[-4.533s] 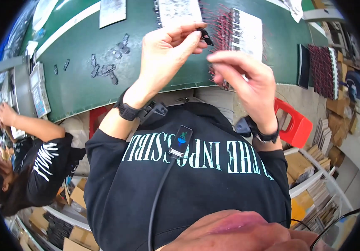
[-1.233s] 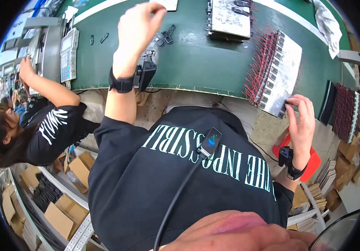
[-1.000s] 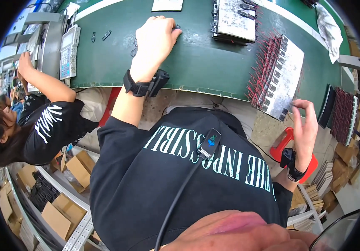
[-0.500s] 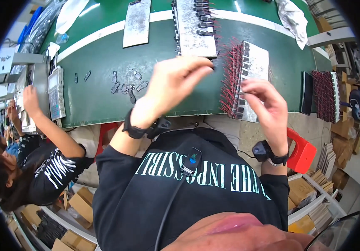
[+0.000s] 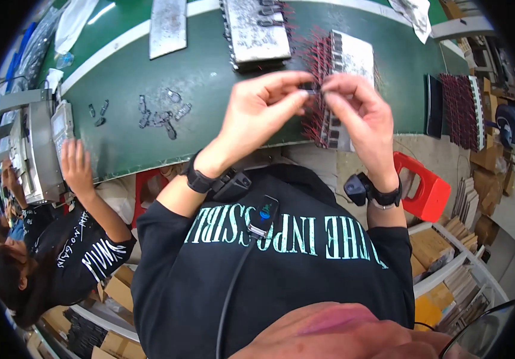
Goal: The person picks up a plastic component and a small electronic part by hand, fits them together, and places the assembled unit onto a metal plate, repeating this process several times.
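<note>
My left hand [image 5: 256, 110] pinches a small black part [image 5: 310, 87] between thumb and fingertips. My right hand [image 5: 362, 113] meets it there, its thumb and fingers closed; what they hold is too small and hidden to name. Both hands hover over the near end of a pale metal plate [image 5: 358, 54], which has a row of black pieces along its left side. Thin red wires [image 5: 317, 55] bristle from that side, partly behind my fingers. To the left, several small black parts [image 5: 161, 118] lie loosely together on the green tabletop [image 5: 209, 72].
Beyond my hands lies another plate [image 5: 257, 39] edged with black pieces; a bare plate [image 5: 168, 30] is left of it. Red-wired pieces [image 5: 462, 110] stand at the right. A co-worker's hand [image 5: 76, 167] is near a grey machine [image 5: 39, 143]. A red stool [image 5: 422, 185] stands below.
My hands have come together, their fingertips now meeting over the wires. The view has shifted, and a third loose part now lies on the left. The co-worker's near hand has lowered.
</note>
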A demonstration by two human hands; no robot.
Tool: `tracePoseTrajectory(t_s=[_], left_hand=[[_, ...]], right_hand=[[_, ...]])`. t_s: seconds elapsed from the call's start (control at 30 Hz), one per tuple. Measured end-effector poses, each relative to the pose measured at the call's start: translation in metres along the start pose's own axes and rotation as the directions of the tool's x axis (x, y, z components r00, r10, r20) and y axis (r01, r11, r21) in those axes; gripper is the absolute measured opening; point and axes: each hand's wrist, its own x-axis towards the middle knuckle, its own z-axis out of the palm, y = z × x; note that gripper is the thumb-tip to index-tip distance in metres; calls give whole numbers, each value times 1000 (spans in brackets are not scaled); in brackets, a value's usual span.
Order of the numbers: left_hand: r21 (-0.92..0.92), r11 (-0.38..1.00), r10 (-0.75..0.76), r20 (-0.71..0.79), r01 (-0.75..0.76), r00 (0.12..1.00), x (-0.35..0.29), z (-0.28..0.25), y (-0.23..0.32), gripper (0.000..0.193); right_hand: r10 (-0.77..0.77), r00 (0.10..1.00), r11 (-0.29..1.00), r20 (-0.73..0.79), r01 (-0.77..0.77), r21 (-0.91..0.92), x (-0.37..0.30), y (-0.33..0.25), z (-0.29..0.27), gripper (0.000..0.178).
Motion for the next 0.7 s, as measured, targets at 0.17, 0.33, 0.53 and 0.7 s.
tracePoseTrajectory(t_s=[0.17,0.33,0.53,0.7], left_hand=[[-83,996,-36,-28,33,999,6,4,2,29],[-99,995,-29,-17,27,999,7,9,2,29],[-13,1000,-6,-11,6,1000,5,5,1,29],[0,1000,24,-2,-24,1000,3,4,2,28]], right_hand=[[-215,975,921,-47,187,-342,12,-22,4,13],[-71,997,965,-34,61,-253,15,-22,5,13],[42,999,999,15,-42,-9,19,-9,4,13],[-14,994,998,105,20,-58,27,-6,-6,11]])
